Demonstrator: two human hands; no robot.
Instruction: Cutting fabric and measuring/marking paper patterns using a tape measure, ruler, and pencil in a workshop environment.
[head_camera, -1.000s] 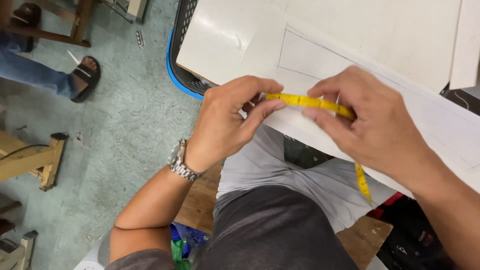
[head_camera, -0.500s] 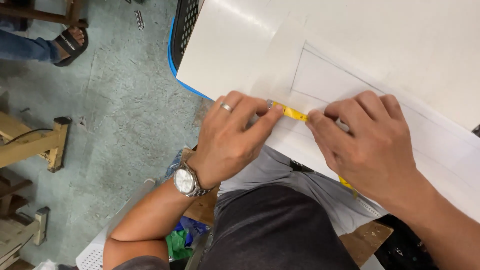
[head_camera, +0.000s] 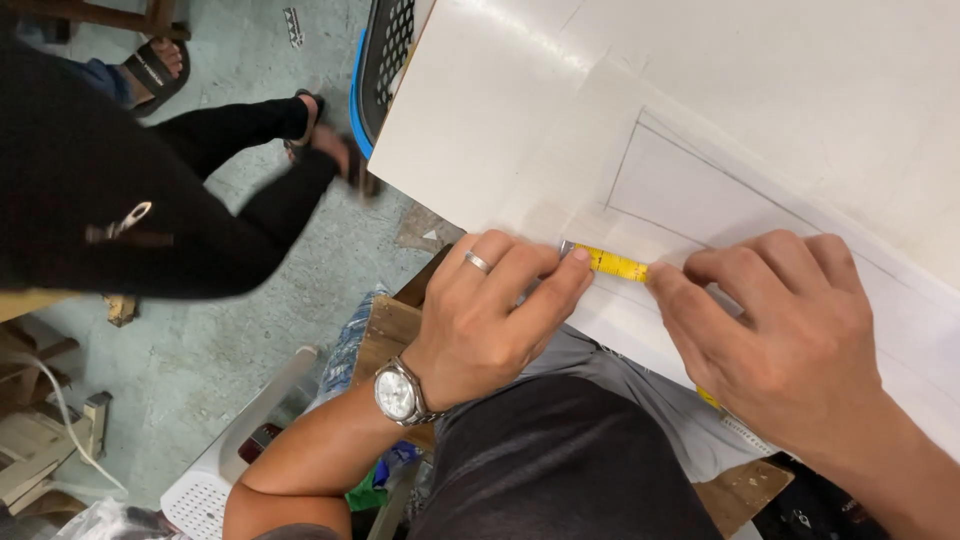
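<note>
The yellow measuring tape (head_camera: 615, 264) lies flat on the white sheet (head_camera: 500, 130), close to the sheet's near edge and just below the pencilled outline (head_camera: 640, 170) drawn on it.

In the head view, the only one there is, the left hand (head_camera: 495, 320) pins the metal end of the tape to the sheet, thumb and forefinger pressed together over the tip, a ring on one finger and a silver wristwatch (head_camera: 398, 392) on the wrist. The right hand (head_camera: 780, 330) lies just beside it, fingers curled and pressing the tape down with the fingertips, so that only a short yellow stretch shows between the two hands. The rest of the tape runs under the right hand and shows again as a small yellow bit past the sheet's edge, near the person's lap.

As to progress, I judge that the drawing is partly made: several straight pencil lines already form a corner and a long side of a rectangle. The tape is laid and held taut, so a measure is being taken along the lower margin. No pencil is visible in either hand, and no fresh mark shows at the tape; whether one hides under the right hand cannot be told. Marking at the tape appears to be left.

Beyond the sheet, a black and blue basket (head_camera: 385, 60) stands at its far corner, and another person's dark-clothed leg (head_camera: 150, 200) crosses the green floor (head_camera: 250, 330).
</note>
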